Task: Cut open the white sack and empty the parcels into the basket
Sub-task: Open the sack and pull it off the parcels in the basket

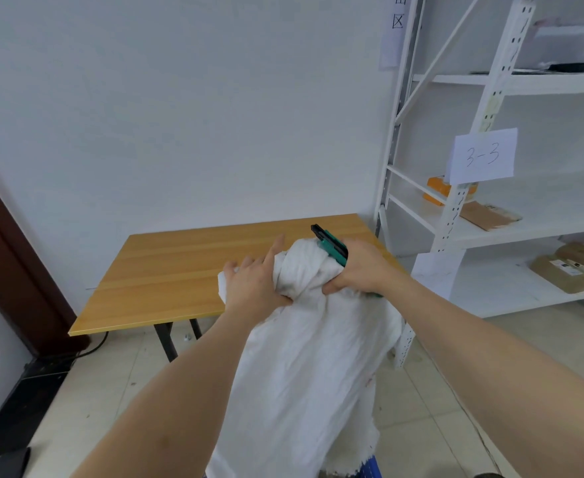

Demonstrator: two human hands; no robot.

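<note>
The white sack hangs in front of me, its bunched top held up at the near edge of the wooden table. My left hand grips the left side of the gathered neck. My right hand grips the right side of the neck together with a green and black utility knife, whose tip points up and to the left. A blue basket shows as a small corner under the sack's bottom edge. No parcels are visible.
White metal shelving stands at the right with brown parcels, an orange box and a paper label. A dark door frame is at the left. The floor is pale tile, with a black cable under the table.
</note>
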